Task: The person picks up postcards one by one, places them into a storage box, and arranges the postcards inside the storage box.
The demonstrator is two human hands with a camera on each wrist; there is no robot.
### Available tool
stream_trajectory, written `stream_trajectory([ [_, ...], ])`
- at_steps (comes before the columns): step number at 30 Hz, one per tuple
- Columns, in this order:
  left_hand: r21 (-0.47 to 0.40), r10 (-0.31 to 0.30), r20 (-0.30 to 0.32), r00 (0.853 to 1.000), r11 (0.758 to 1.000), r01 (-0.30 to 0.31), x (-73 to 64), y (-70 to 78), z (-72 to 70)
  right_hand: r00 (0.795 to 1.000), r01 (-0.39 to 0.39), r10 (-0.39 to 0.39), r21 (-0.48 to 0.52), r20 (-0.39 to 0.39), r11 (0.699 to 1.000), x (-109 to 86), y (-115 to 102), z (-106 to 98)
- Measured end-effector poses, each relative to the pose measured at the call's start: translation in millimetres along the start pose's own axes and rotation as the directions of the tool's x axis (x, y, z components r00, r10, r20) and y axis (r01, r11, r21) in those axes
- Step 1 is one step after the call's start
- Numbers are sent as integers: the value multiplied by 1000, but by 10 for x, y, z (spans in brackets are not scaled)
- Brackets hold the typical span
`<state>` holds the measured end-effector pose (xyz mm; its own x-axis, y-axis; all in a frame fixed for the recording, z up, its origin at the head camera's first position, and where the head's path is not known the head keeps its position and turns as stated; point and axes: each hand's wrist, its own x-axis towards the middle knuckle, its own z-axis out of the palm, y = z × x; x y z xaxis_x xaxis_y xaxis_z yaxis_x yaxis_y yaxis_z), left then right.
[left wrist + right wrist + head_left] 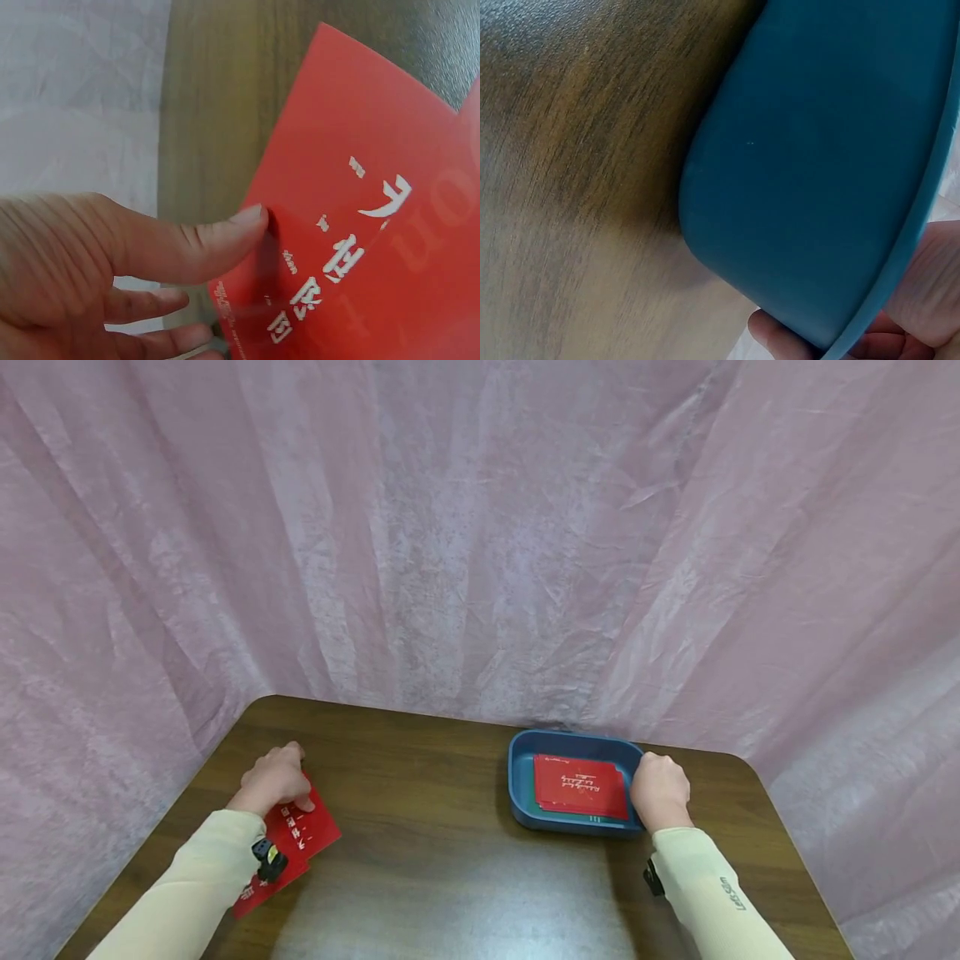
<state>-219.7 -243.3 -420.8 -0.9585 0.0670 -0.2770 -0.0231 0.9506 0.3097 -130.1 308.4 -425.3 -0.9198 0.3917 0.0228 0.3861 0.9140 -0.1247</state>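
Observation:
At the left of the table my left hand [273, 781] pinches a red card [315, 827] at its far left edge. In the left wrist view the thumb [225, 238] lies on the card's printed face, and the fingers reach in past its edge. Another red card [258, 895] lies partly beneath, nearer my sleeve. My right hand [660, 789] grips the right end of a blue plastic tray [521, 802]; its fingertips [776, 336] curl against the outer wall below the rim. Inside the tray lies a loose stack of red cards [581, 787] with white script, over something green.
The wooden table [405, 827] has rounded far corners. Pink curtains [480, 543] hang right behind its back edge and along both sides. The tray stands close to the back edge.

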Motion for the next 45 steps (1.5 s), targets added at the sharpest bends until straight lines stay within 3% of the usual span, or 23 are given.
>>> stream_trajectory([
  [6,-11,-20,-10,1000,1000,20,92,34,39,1000,-4,4,5,-5,1000,5,13,-3],
  [13,-5,-35,-2,999,999,35,193,251,118,1000,-5,5,3,-5,1000,31,20,5],
  [24,-85,-9,56,998,996,14,311,535,249,1000,0,0,-2,-15,1000,9,7,15],
  [29,-114,48,-4,999,992,-48,382,589,292,1000,2,-2,-17,-16,1000,19,-1,24],
  [34,-188,122,-82,989,973,-135,445,641,302,1000,3,-4,-20,-24,1000,29,-1,26],
  [36,-181,138,-117,983,971,-158,457,664,307,1000,4,-5,-17,-24,1000,27,-5,25],
  [41,-140,155,-191,969,973,-183,478,713,344,1000,7,-7,-15,-18,1000,22,-12,24],
  [45,-182,124,-213,969,970,-164,502,738,382,1000,8,-9,-16,-24,1000,21,-18,26],
])
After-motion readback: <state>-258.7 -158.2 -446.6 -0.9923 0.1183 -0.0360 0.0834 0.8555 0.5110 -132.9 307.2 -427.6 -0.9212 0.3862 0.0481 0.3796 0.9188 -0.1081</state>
